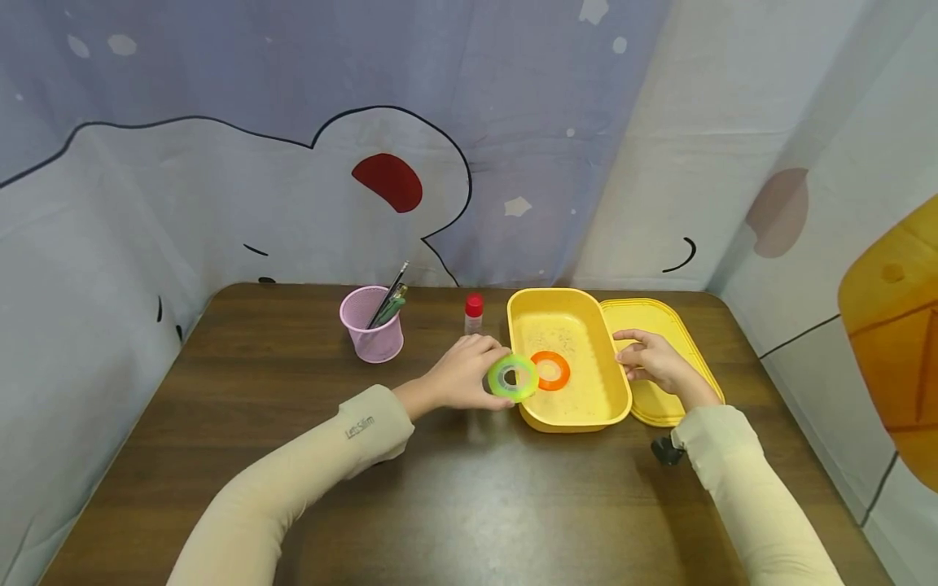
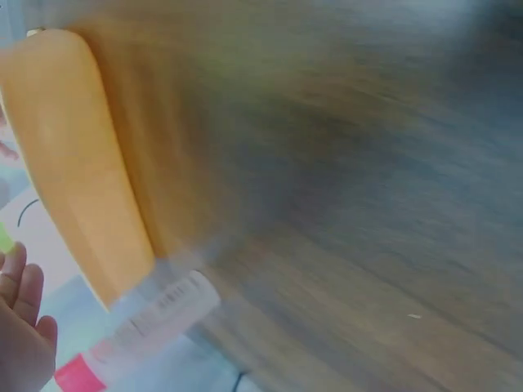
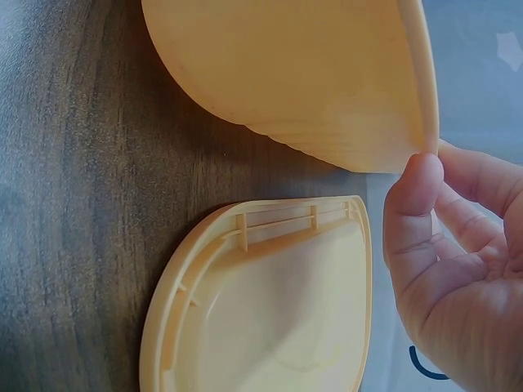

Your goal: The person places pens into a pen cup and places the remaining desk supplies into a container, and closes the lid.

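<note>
In the head view my left hand (image 1: 463,376) grips a bright green tape roll (image 1: 502,392) above the left rim of a yellow plastic box (image 1: 572,415). An orange tape roll (image 1: 563,373) lies on the box floor. With thumb and fingers, my right hand (image 1: 659,365) pinches the box's right rim. The right wrist view shows the thumb of that hand (image 3: 466,261) against the edge of the box wall (image 3: 327,82). The left wrist view catches only part of my left hand (image 2: 24,327), at its left edge.
A yellow lid (image 1: 659,407) lies right of the box, partly under its edge. Behind my left hand stands a glue stick (image 1: 474,308) with a red cap. A pink cup (image 1: 375,342) holding pencils and a green item stands further left. A small black object (image 1: 667,451) shows by the right sleeve.
</note>
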Motion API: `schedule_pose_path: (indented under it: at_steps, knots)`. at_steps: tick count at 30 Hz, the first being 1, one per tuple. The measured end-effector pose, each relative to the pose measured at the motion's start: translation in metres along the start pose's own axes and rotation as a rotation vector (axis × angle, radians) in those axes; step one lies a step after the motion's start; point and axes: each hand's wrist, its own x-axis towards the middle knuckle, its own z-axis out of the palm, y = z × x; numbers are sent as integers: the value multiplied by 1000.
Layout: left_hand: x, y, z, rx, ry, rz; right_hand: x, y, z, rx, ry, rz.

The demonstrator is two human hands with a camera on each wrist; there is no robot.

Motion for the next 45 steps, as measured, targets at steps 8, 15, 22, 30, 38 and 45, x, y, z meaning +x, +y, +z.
schedule_pose_path:
  at_steps: [8, 15, 22, 30, 38, 45]
  knots:
    - [20, 12, 2, 43, -92, -6, 0, 1, 0, 4, 0, 4]
    - [34, 19, 4, 89, -178, -6, 1, 0, -1, 3, -5, 13]
    - [48, 24, 9, 146, -265, 4, -6, -12, 4, 17, -13, 27]
    - [57, 30, 18, 189, -375, 7, 1, -2, -1, 17, -7, 23]
    - [60, 35, 20, 215, -429, 11, 3, 1, -1, 2, 4, 11]
    - [61, 34, 22, 183, -440, 29, 2, 3, -1, -1, 2, 10]
